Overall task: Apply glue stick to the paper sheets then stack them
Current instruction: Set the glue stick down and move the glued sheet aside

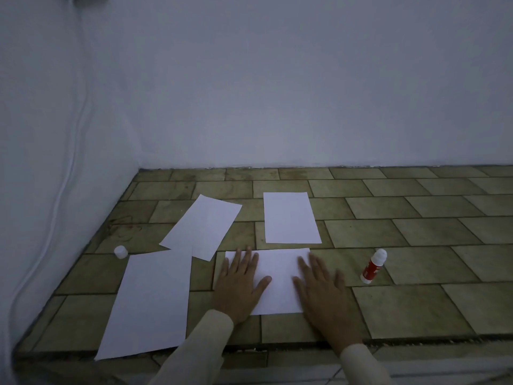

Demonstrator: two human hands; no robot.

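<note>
Left hand and right hand flat, fingers spread, pressing sheet lower centre, gripping nothing. Glue stick uncapped, lying right; cap left. Three loose sheets unstacked; likely early-mid task.

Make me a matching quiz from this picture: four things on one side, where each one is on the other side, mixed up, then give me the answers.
Things
1. glue stick
2. white cap
3. left hand and right hand
4. tilted sheet

Places
A. flat on the near middle sheet
B. between the cap and the straight far sheet
C. on the tiles, right of the right hand
D. by the far corner of the big left sheet

Pairs: 1-C, 2-D, 3-A, 4-B
</note>
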